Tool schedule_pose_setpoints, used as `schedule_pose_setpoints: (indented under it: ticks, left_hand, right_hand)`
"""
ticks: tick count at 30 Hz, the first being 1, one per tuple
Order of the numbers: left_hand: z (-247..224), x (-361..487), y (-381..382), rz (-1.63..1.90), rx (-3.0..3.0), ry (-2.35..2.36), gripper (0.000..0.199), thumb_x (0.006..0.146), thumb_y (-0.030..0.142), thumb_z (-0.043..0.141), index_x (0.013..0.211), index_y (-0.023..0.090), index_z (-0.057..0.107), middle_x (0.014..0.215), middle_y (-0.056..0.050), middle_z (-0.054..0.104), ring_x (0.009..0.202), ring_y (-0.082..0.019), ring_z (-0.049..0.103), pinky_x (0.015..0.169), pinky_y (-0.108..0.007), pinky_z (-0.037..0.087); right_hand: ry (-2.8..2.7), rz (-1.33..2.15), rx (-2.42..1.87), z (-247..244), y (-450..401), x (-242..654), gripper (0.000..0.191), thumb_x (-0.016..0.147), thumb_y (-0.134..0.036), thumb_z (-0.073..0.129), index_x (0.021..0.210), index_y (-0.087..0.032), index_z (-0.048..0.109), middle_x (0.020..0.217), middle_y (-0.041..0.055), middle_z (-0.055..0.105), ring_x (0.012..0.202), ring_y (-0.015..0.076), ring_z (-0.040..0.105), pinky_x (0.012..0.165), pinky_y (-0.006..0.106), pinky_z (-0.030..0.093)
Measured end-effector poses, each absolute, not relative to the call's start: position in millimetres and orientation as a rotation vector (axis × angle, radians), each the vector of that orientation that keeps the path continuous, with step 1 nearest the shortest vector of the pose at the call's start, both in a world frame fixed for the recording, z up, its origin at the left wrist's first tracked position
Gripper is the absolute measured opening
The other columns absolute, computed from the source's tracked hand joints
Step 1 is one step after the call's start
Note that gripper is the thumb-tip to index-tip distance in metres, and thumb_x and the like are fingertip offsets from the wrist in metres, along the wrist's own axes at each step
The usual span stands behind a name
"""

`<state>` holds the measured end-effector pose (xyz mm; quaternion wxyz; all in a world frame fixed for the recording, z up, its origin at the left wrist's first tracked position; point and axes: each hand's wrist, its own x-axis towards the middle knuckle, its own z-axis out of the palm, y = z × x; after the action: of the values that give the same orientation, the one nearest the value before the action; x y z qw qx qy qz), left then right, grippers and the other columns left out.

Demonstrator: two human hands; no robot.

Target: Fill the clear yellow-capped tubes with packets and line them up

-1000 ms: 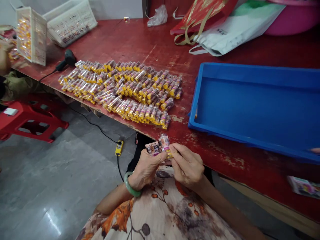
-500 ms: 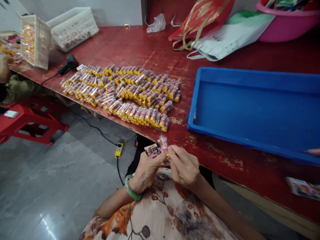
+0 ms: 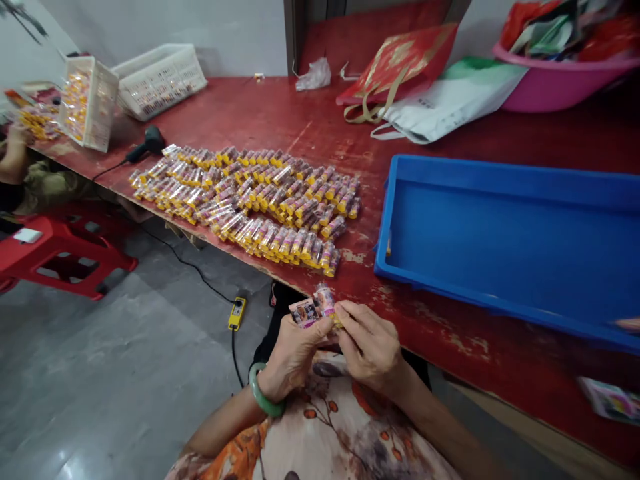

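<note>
Thumb and fingers of the right hand [image 3: 370, 348] are closed in a pinch on one clear tube [image 3: 325, 301] with a printed label and a yellow end, while the left hand [image 3: 293, 357], one green bangle [image 3: 265, 393] on its wrist, is curled with its thumb pressing on one small printed card [image 3: 303, 313]. Card and tube sit just beside each other, held over the lap and close to the near edge of the red wooden table [image 3: 280, 120]; whether they are joined cannot be told. On the table lies one large spread of similar tubes [image 3: 250, 200] in loose rows, too many to count exactly, though clearly well over a hundred. To the right is one empty-looking blue plastic tray [image 3: 500, 175]. Farther off stand two white plastic baskets, one on its side full of yellow-ended tubes [image 3: 89, 103] and one lying flat [image 3: 159, 81], with one black hot-air gun [image 3: 150, 141] near them. Two bags, one red [image 3: 400, 70] and one white [image 3: 450, 100], lie beyond, beside one pink basin [image 3: 555, 87]. A co-worker's hand [image 3: 17, 137] is at the far left, and another person's fingertip [image 3: 629, 325] shows at the tray's right end.
</note>
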<state>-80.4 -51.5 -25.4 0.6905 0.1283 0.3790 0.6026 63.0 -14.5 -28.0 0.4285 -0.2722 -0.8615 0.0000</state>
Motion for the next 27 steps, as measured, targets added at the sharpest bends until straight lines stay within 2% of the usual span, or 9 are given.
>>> schedule_pose_setpoints:
  ticks: [3,6,9,12,16,20,22,24,27]
  left_hand:
    - [-24.4,-89.3,-45.2,1.319,0.426,0.866,0.030,0.065,0.025,0.084,0.088,0.011,0.073,0.080,-0.007,0.072,0.067,-0.016,0.065,0.068,-0.029,0.055]
    - [-20.0,-96.6,-37.6,1.268,0.629,0.855,0.025,0.063,0.022,0.084,0.082,0.009,0.073,0.074,-0.005,0.070,0.065,-0.014,0.062,0.068,-0.026,0.052]
    - [-15.8,-100.1,-29.5,1.230,0.729,0.783,0.027,0.061,0.020,0.085,0.083,0.011,0.073,0.075,-0.003,0.070,0.067,-0.011,0.060,0.069,-0.022,0.050]
    - [-14.9,-103.1,-20.0,1.234,0.708,0.750,0.031,0.056,0.024,0.088,0.079,0.010,0.072,0.071,-0.002,0.069,0.063,-0.010,0.060,0.066,-0.021,0.049]
    - [-15.9,-114.7,-8.8,1.291,0.501,0.840,0.045,0.061,0.037,0.085,0.092,0.010,0.067,0.076,-0.008,0.071,0.063,-0.017,0.066,0.062,-0.027,0.054]
    - [-21.4,-133.6,-10.6,1.354,0.283,0.893,0.039,0.072,0.041,0.077,0.089,0.010,0.062,0.077,-0.009,0.069,0.064,-0.018,0.067,0.059,-0.026,0.055]
    - [-29.1,-141.2,-15.9,1.358,0.199,0.879,0.033,0.078,0.039,0.070,0.091,0.010,0.060,0.078,-0.010,0.068,0.065,-0.019,0.067,0.058,-0.028,0.056]
    - [-39.4,-145.9,-20.6,1.330,0.142,0.841,0.031,0.082,0.038,0.062,0.095,0.011,0.059,0.080,-0.011,0.068,0.068,-0.021,0.067,0.053,-0.028,0.056]
    - [-53.4,-148.4,-21.8,1.259,0.135,0.807,0.030,0.085,0.038,0.054,0.096,0.010,0.058,0.078,-0.012,0.068,0.064,-0.021,0.066,0.039,-0.023,0.047]
  right_hand:
    - [-2.107,0.466,-0.783,-5.4,-3.9,69.3,0.034,0.084,-0.016,0.054,0.119,-0.016,0.058,0.107,0.0126,0.064,0.084,0.0201,0.064,0.069,0.032,0.056]
    - [-1.943,0.850,-0.986,12.5,10.1,68.6,0.033,0.083,-0.030,0.062,0.112,-0.016,0.061,0.094,0.0082,0.066,0.066,0.0146,0.059,0.058,0.027,0.052]
    - [-1.824,1.157,-1.131,22.2,22.3,58.9,0.039,0.074,-0.035,0.070,0.107,-0.015,0.064,0.084,0.0050,0.068,0.066,0.0154,0.061,0.060,0.027,0.051]
    - [-1.769,1.345,-1.183,32.8,35.0,46.8,0.032,0.067,-0.034,0.073,0.093,-0.016,0.068,0.077,0.0033,0.068,0.067,0.0163,0.063,0.063,0.027,0.051]
    - [-1.667,1.360,-1.171,56.6,84.1,26.3,0.031,0.060,-0.034,0.078,0.083,-0.015,0.068,0.066,0.0014,0.065,0.053,0.0106,0.054,0.047,0.021,0.041]
    - [-1.545,1.058,-1.288,78.8,185.2,-10.8,0.024,0.059,-0.028,0.074,0.076,-0.013,0.065,0.051,-0.0032,0.053,0.040,0.0059,0.037,0.037,0.020,0.026]
    - [-1.503,0.947,-1.355,82.9,237.8,-33.0,0.016,0.061,-0.022,0.071,0.069,-0.013,0.060,0.050,-0.0039,0.050,0.040,0.0054,0.037,0.038,0.020,0.026]
    - [-1.498,0.870,-1.433,80.2,280.2,-52.9,0.018,0.067,-0.022,0.070,0.064,-0.013,0.055,0.052,-0.0034,0.051,0.042,0.0055,0.039,0.039,0.020,0.029]
    - [-1.532,0.764,-1.588,65.8,320.5,-73.3,0.022,0.082,-0.029,0.066,0.072,-0.012,0.055,0.062,-0.0031,0.053,0.050,0.0065,0.047,0.047,0.019,0.039]
